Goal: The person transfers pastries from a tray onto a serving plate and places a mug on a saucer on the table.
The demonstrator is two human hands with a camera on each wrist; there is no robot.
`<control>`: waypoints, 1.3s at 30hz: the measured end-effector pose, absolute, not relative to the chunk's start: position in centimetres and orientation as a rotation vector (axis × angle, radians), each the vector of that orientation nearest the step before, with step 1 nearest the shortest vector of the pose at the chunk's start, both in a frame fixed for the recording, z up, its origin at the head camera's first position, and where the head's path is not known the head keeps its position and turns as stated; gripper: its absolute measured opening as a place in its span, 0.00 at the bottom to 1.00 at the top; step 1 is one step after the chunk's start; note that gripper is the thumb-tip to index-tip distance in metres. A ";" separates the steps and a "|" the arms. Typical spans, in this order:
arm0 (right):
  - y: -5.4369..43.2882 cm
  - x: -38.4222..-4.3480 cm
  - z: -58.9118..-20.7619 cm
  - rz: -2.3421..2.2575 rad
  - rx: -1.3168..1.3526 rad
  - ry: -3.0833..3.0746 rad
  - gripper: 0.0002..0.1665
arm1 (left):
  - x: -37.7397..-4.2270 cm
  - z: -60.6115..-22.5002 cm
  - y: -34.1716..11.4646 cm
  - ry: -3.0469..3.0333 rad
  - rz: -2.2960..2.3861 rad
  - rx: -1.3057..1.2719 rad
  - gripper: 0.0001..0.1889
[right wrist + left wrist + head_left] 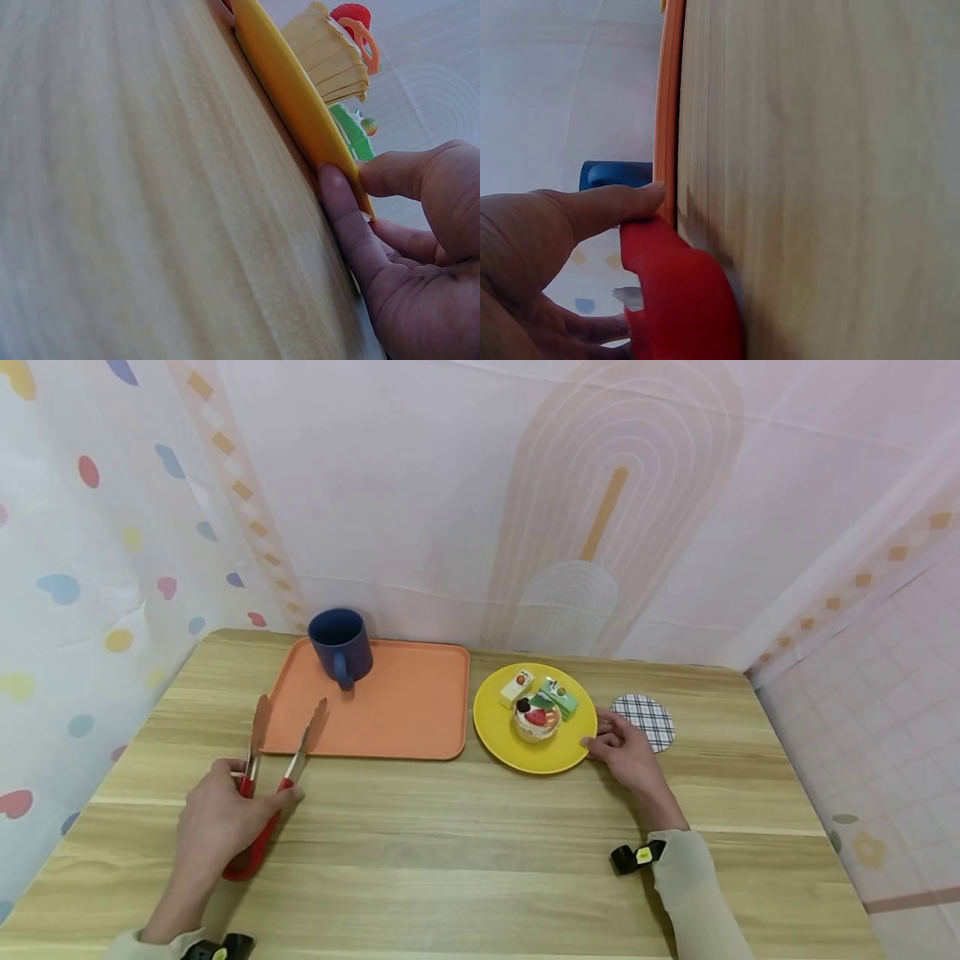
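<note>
My left hand [223, 814] grips a pair of red-handled tongs [261, 845], thumb along one arm and fingers at the other. The tongs are spread, with nothing between their brownish tips, which reach the near left part of an orange tray [405, 710]. My right hand [626, 756] pinches the right rim of a yellow plate [498, 743]. In the right wrist view, finger and thumb lie on either face of that rim [300, 105]. On the plate sit a fruit-topped cupcake [536, 720], a pale cake slice [517, 687] and a green cake slice [561, 697].
A dark blue mug [352, 652] stands upright at the tray's back left, its handle facing me. Just right of the plate lies a round checked coaster [647, 720], close to my right hand. A patterned cloth [420, 510] hangs behind the wooden table [450, 860].
</note>
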State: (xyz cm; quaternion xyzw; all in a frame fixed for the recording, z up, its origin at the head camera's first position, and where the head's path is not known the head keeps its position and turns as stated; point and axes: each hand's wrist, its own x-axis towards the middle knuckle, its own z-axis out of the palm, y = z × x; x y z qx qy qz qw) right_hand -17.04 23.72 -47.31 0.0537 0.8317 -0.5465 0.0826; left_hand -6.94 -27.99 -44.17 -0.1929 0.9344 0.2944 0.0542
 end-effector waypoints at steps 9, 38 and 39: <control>23.7 -17.0 -47.3 -1.632 0.152 2.490 0.37 | -6.8 -43.6 -28.0 2.852 0.820 -0.545 0.61; 23.7 -17.2 -47.3 -1.627 0.140 2.487 0.36 | -8.7 -39.9 -26.5 3.072 1.273 -0.263 0.43; 23.7 -17.1 -47.3 -1.623 0.138 2.494 0.37 | -8.8 -39.9 -26.5 3.063 1.292 -0.256 0.43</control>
